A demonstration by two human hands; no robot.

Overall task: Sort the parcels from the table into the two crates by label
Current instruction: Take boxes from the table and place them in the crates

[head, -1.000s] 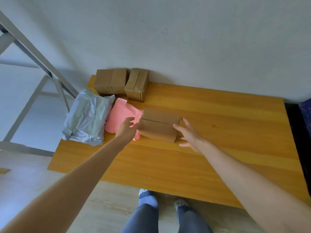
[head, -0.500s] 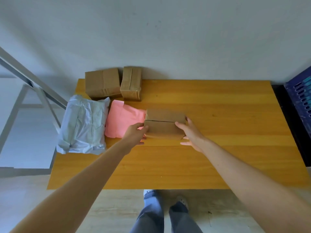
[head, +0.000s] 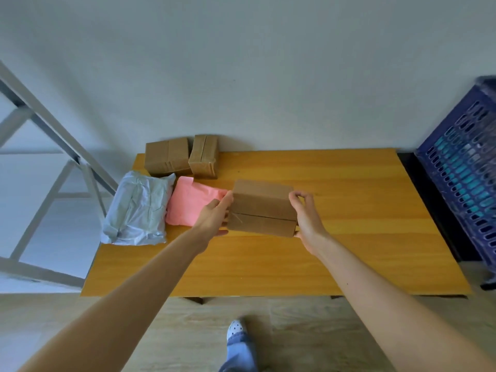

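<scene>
A brown cardboard box (head: 261,208) is held between both hands above the wooden table (head: 349,237), tilted so its taped seam faces me. My left hand (head: 214,217) grips its left end. My right hand (head: 304,214) grips its right end with curled fingers. No label shows on the box. Left of it lie a pink mailer bag (head: 192,202) and a grey mailer bag (head: 138,210). Two more brown boxes, the left box (head: 167,155) and the right box (head: 203,155), stand against the wall. A blue crate (head: 464,167) stands at the right.
A grey metal frame (head: 53,146) stands left of the table. The white wall runs right behind the table. My feet and the light wooden floor show below the table's near edge.
Both hands closed on the box's ends and lifted it off the table, tipping it toward me. The view swung right, bringing the blue crate into sight.
</scene>
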